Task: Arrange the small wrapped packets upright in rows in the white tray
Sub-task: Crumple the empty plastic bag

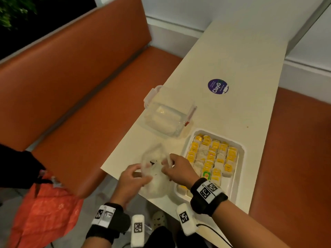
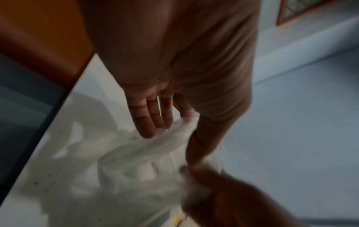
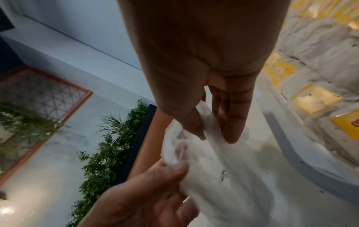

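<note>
In the right wrist view, both hands [image 3: 196, 116] apparently pinch a clear bag [image 3: 213, 176].

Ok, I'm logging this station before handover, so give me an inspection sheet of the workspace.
Surface: cream table, purple round sticker.
Job's things: white rectangular tray holds rows of yellow-and-white wrapped packets; near end partly unfilled.
Clutter: clear lidded plastic box behind a thin clear plastic bag.
Grippers: left hand and right hand both pinch the bag's top.
Cables: black cable below right wrist.
Surroundings: orange bench, orange bag on floor, white wall.
</note>
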Demonstrator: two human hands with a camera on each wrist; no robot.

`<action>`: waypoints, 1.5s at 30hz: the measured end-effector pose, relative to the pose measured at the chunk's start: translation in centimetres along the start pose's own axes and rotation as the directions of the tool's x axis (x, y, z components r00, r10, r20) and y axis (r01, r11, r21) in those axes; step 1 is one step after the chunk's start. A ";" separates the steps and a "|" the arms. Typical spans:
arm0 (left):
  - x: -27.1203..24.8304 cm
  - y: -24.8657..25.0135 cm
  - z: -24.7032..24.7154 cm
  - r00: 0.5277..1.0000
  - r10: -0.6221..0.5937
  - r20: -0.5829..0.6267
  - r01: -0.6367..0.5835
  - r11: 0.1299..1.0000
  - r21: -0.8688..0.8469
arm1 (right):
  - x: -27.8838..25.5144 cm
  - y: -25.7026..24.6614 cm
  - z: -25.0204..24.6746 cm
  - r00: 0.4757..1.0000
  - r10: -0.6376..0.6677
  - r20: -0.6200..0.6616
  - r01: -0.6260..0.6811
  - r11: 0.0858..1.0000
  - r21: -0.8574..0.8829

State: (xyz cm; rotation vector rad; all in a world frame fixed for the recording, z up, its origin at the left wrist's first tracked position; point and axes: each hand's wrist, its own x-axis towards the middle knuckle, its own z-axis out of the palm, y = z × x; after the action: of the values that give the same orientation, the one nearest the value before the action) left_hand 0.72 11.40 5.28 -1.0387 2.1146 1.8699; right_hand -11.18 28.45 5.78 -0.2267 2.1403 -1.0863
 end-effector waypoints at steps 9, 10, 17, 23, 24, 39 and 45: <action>-0.2 1.4 2.9 0.977 0.208 0.050 -0.210 0.887 0.411 | -3.8 -2.9 -2.1 0.917 -0.223 0.330 0.305 0.926 -0.222; -0.3 1.5 2.5 0.974 0.218 0.053 -0.220 0.881 0.419 | -4.0 -2.8 -2.6 0.934 -0.263 0.242 0.327 0.902 -0.282; -3.5 3.6 0.3 0.954 0.134 0.266 -0.176 0.975 0.137 | -5.9 -1.3 -0.7 0.891 -0.370 0.263 0.439 0.851 -0.290; -5.9 3.2 0.7 0.994 0.047 -0.096 -0.071 0.961 -0.266 | -6.1 -0.2 -0.9 0.914 -0.380 0.143 0.398 0.909 -0.125; -6.1 2.7 0.9 0.998 -0.001 -0.066 -0.023 0.929 -0.370 | -6.2 -0.1 -1.2 0.909 -0.385 0.161 0.396 0.918 -0.042; -11.6 0.5 5.7 0.910 -0.222 0.350 0.413 0.559 -0.719 | -7.9 1.6 0.0 0.880 -0.456 0.130 0.390 0.853 0.348; -9.6 1.5 10.2 0.916 -0.209 0.344 0.398 0.592 -0.700 | -9.0 5.2 -3.5 0.849 -0.528 0.028 0.519 0.842 0.146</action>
State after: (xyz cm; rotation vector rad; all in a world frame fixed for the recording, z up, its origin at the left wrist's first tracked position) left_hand 3.68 24.60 9.25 -1.1312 0.8719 2.5688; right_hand -6.11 37.97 7.82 -0.8139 1.9798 -1.4975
